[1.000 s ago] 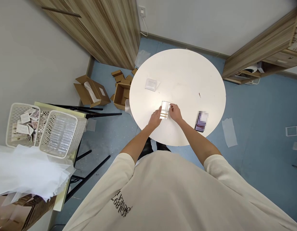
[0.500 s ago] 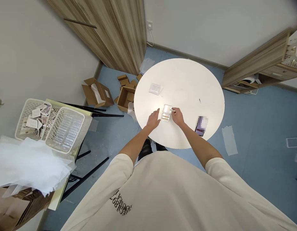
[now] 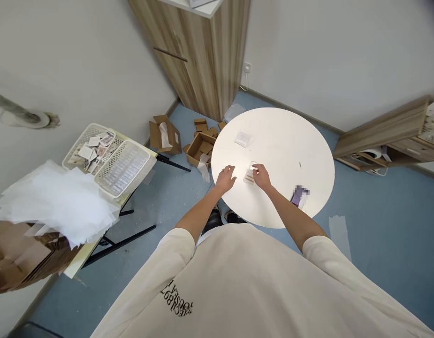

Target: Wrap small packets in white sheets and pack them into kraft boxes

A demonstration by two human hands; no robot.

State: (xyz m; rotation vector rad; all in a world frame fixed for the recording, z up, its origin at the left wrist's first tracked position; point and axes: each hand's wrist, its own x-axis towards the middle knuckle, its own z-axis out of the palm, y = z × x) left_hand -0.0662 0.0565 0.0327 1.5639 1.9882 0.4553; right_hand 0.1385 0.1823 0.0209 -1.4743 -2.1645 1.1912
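Note:
A small clear plastic case (image 3: 248, 177) lies opened out on the round white table (image 3: 283, 136), with gold-coloured strips in its near half. My right hand (image 3: 262, 177) reaches over its far right part. The fingers there are curled together at the lid, and whatever is between them is too small to make out. Left of the case, a short gap away, my left hand (image 3: 225, 179) hovers with fingers apart and nothing in it. Farther back on the table sits a whitish translucent packet (image 3: 242, 139).
A purple, partly blurred item (image 3: 299, 196) lies near the table's right edge. On the left, a side table carries white baskets (image 3: 122, 168) and a stack of white sheets (image 3: 62, 202). Cardboard boxes (image 3: 201, 149) stand on the floor beside a wooden cabinet (image 3: 195, 61).
My head view has shifted, so the table appears farther right and lower. My left hand has drawn away from the case's left side. My right hand has moved from its right edge over the lid.

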